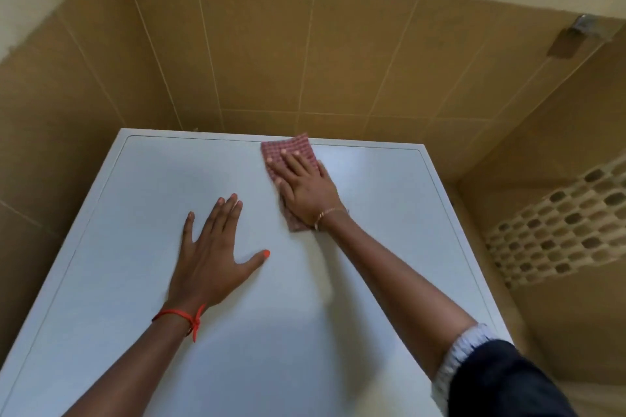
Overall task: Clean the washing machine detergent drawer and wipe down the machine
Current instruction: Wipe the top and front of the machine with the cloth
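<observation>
The white top of the washing machine (135, 298) fills the lower half of the view. A red-and-white checked cloth (293, 147) lies flat on it near the back edge. My right hand (306, 191) presses down on the cloth with straight fingers. My left hand (211, 254) rests flat on the bare top to the left of the cloth, fingers spread, holding nothing. The detergent drawer and the machine's front are out of view.
Tan tiled walls (237, 54) close in the machine at the back and left. On the right a wall carries a band of pebble mosaic (562, 227). A narrow gap runs between the machine's right edge and that wall.
</observation>
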